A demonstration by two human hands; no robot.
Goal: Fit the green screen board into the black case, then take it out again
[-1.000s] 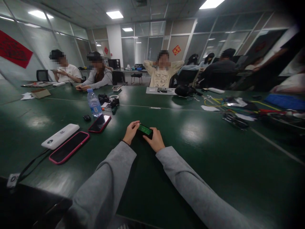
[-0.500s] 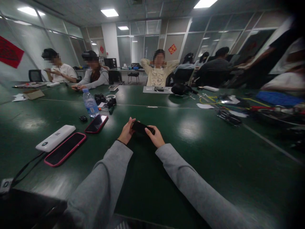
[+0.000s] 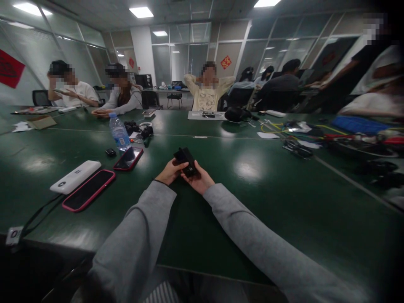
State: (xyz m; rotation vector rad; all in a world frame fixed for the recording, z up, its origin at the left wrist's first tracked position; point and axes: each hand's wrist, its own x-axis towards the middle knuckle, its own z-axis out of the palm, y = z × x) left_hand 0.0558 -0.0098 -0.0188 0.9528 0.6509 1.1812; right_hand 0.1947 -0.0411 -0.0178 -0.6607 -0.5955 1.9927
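Two phones [image 3: 89, 190] [image 3: 128, 158] (red-cased), one bottle [image 3: 119, 132]

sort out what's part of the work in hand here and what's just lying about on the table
In hand:
- small black device
- left hand and right hand, both gripping it

Lying about:
- water bottle
- red-cased phone
- pink-cased phone
- white power bank
- cables and tools

Both hands, left hand [image 3: 168, 171] and right hand [image 3: 198, 181], close around a small black boxy device [image 3: 185, 160], tilted above the dark green glossy surface [image 3: 252, 189]; a clear plastic water bottle [image 3: 119, 132] stands well apart.
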